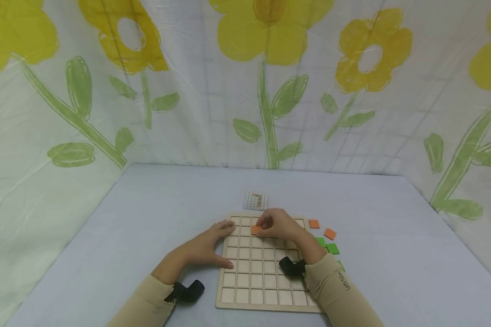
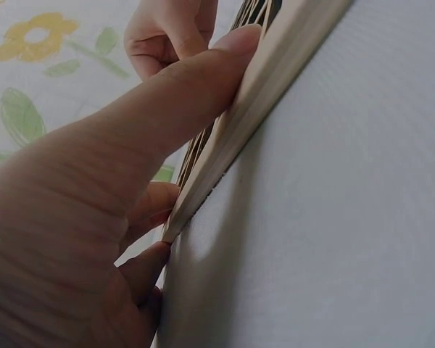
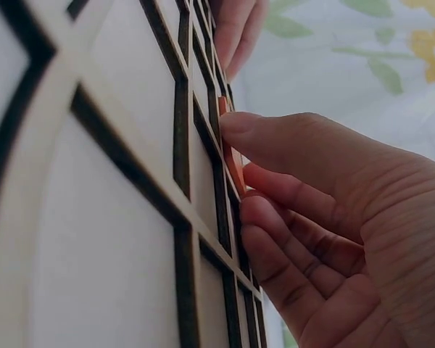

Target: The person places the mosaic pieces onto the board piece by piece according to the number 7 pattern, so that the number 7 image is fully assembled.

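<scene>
A wooden grid board (image 1: 257, 296) lies on the table. My right hand (image 1: 279, 223) pinches an orange square tile (image 1: 255, 230) between thumb and fingers over a cell in the board's upper rows. In the right wrist view that tile (image 3: 233, 156) is slightly tilted against the grid bars. My left hand (image 1: 209, 245) rests along the board's left edge, thumb and fingers spread apart. Its thumb (image 2: 235, 42) lies over the rim in the left wrist view, while its other fingertips touch the edge farther along.
Beyond the board lies a small pattern card (image 1: 256, 200) printed with a grid and coloured squares. To the right of the board are loose orange tiles (image 1: 330, 234) and green tiles (image 1: 333, 248), partly hidden by my right forearm. A flowered curtain (image 1: 212, 113) hangs behind the table.
</scene>
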The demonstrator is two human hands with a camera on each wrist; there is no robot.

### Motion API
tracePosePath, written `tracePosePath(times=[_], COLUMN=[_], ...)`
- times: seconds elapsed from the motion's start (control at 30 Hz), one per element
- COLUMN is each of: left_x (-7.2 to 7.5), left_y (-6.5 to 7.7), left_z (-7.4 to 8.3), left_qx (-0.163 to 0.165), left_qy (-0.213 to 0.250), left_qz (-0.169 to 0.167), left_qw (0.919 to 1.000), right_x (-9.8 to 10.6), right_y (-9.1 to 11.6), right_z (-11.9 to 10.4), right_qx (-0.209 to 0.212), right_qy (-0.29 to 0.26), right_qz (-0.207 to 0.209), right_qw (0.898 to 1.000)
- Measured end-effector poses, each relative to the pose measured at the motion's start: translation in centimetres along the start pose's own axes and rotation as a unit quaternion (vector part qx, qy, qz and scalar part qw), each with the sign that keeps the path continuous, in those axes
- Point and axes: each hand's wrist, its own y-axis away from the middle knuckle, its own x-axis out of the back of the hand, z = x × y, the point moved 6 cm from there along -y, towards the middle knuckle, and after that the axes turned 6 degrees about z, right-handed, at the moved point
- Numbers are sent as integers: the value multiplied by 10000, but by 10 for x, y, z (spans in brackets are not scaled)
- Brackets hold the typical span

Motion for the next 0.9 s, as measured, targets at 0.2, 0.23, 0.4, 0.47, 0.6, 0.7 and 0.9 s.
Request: tracePosePath(times=[0.2, 0.23, 0.4, 0.47, 0.6, 0.7, 0.9], left_x=[1, 0, 0, 0, 0, 0, 1], left_y=[0, 0, -1, -1, 0, 0, 0], left_z=[0, -1, 0, 1, 2, 2, 2], left_qx=[13, 11, -15, -48, -48, 1, 1], left_qy=[8, 0, 49, 56, -11, -52, -51], left_qz=[-9, -11, 4, 25, 62, 72, 89], left_qw=[10000, 10000, 10000, 10000, 10000, 10000, 9999], right_x=[1, 2, 12, 19, 36, 49, 68], right_y=[0, 0, 3, 7, 17, 28, 52], right_z=[-1, -2, -3, -4, -4, -4, 1], right_qx=[-6, -4, -126, -213, -189, -101, -44], right_qy=[52, 91, 182, 140, 99, 161, 305], right_qz=[-50, -74, -192, -199, -175, -141, -35], right_qw=[10000, 9999, 9996, 9995, 9996, 9997, 9995])
